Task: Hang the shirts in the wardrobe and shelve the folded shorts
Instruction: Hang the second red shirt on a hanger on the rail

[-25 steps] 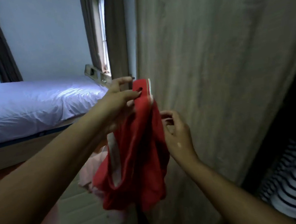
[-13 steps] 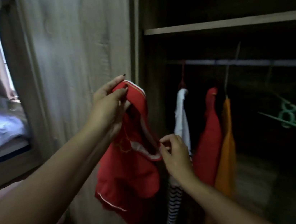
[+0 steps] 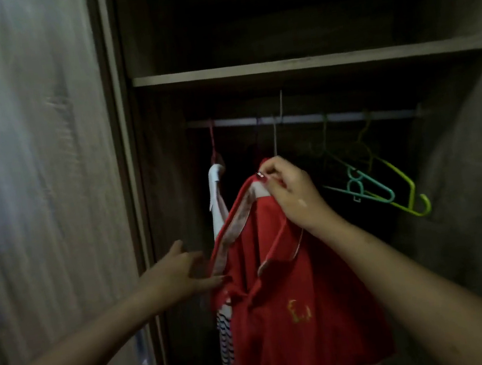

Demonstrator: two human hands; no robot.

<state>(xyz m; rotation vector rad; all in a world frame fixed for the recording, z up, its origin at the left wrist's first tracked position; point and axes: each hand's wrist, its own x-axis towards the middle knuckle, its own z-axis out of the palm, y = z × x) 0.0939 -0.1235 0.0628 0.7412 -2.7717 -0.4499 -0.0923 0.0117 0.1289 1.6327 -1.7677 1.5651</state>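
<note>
Right hand (image 3: 292,194) pinches the red shirt (image 3: 282,299) at its collar, unhung. Left hand (image 3: 181,271) spread beside it. Striped shirt (image 3: 217,203) already hangs left; empty hangers (image 3: 388,190) right.

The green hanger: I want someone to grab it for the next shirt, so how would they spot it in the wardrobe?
Look inside the open wardrobe, along the rail under the shelf. Right of the red shirt held up by the right hand, two bare hangers dangle. The green hanger is the nearer, teal one; the yellow hanger hangs behind it.
</note>
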